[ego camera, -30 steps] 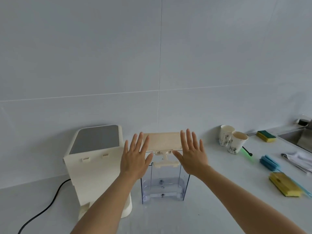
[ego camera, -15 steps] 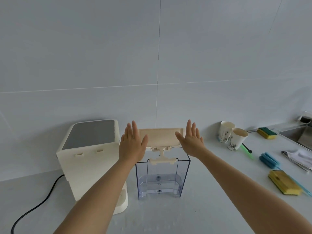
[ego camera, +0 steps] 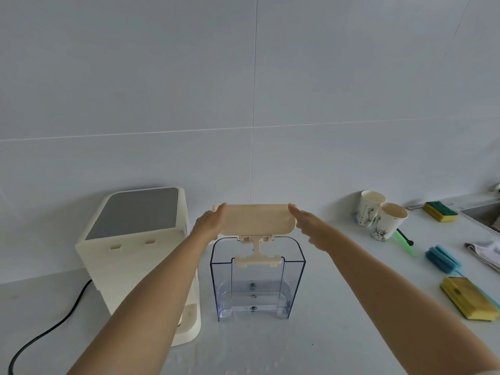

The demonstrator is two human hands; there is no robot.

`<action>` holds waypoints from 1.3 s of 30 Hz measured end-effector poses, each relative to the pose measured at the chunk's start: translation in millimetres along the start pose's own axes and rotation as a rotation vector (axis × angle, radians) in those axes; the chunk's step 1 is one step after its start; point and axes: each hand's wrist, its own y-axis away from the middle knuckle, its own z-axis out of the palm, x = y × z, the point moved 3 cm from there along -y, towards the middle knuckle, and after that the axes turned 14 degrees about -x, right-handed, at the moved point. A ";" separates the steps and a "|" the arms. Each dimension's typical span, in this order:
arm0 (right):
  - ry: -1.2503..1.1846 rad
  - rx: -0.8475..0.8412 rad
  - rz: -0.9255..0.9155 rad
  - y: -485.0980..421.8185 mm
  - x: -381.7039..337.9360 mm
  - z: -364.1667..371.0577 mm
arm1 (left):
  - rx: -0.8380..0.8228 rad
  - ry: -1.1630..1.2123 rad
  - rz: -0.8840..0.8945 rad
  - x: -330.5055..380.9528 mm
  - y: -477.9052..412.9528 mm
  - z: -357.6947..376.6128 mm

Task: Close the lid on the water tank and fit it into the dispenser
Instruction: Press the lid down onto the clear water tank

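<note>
A clear plastic water tank (ego camera: pixel 257 285) stands upright on the white counter, just right of the cream dispenser (ego camera: pixel 135 247) with its grey top. The tank's cream lid (ego camera: pixel 257 220) is swung up on its hinge above the tank's back edge. My left hand (ego camera: pixel 209 223) touches the lid's left end and my right hand (ego camera: pixel 307 224) touches its right end, fingers stretched along the edges. The fingertips behind the lid are hidden.
Two paper cups (ego camera: pixel 381 216) stand at the back right. Yellow-green sponges (ego camera: pixel 439 211) (ego camera: pixel 468 299), a blue sponge brush (ego camera: pixel 442 259), a green-handled tool (ego camera: pixel 404 243) and a cloth (ego camera: pixel 484 253) lie to the right. A black power cord (ego camera: pixel 54 326) trails left from the dispenser.
Both hands have moved forward from spread, raised palms in front of the lid to its two ends. The lid still stands open; the view has tilted slightly.
</note>
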 end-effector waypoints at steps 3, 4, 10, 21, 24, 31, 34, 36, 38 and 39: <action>-0.053 -0.015 0.039 -6.6 4.3 -2.0 | 0.020 -0.007 -0.006 -1.3 -5.7 2.2; -0.067 -0.023 0.050 -8.7 5.4 -2.0 | 0.026 -0.012 -0.010 -1.1 -6.4 2.9; -0.109 -0.013 0.042 -15.5 6.0 -2.2 | 0.040 0.025 -0.005 -0.1 -6.6 2.8; -0.201 0.011 -0.017 -1.2 15.5 0.5 | 0.076 0.171 0.078 -11.5 11.3 -2.0; -0.211 0.030 -0.044 4.1 19.5 2.4 | 0.066 0.192 0.098 -19.3 22.0 1.0; -0.180 0.052 -0.103 18.7 37.1 12.7 | 0.036 0.214 0.136 -39.0 39.6 11.3; -0.138 0.072 -0.097 24.7 44.2 17.4 | 0.038 0.233 0.166 -45.3 46.2 17.0; -0.116 0.072 -0.093 28.0 48.8 20.3 | 0.032 0.246 0.173 -47.4 52.8 21.3; -0.111 0.062 -0.096 31.2 53.5 23.5 | 0.024 0.243 0.197 -53.7 55.8 25.8; -0.110 0.055 -0.098 32.7 55.6 25.4 | 0.026 0.226 0.204 -56.0 57.4 27.6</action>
